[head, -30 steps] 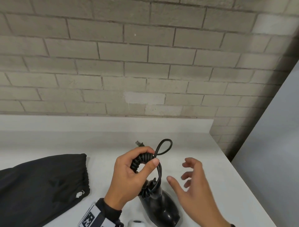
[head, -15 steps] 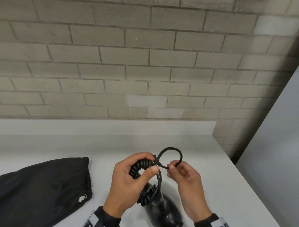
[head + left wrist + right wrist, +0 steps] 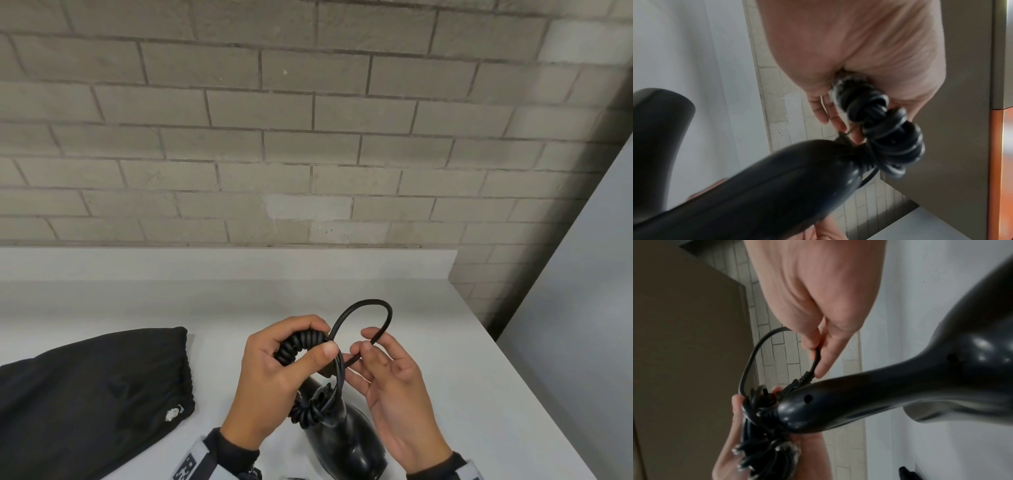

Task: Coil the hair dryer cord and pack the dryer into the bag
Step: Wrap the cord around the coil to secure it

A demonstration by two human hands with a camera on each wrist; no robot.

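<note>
A black hair dryer stands on the white counter, handle pointing up between my hands. My left hand grips the bunched spiral cord above the handle, thumb pressed over the coils. A free loop of straight cord arches from that bundle to my right hand, which pinches it near the plug end. In the right wrist view the right-hand fingers pinch the cord just above its ribbed strain relief. In the left wrist view coils hang out below my left palm beside the dryer handle.
A black drawstring bag lies flat on the counter to the left of my hands. A grey brick wall rises behind the counter's low backsplash. The counter's right edge runs diagonally past my right hand, with a grey panel beyond.
My right hand, open and apart a second ago, has come in and pinched the free cord loop. The left hand keeps its grip on the coils; the loop stands larger.
</note>
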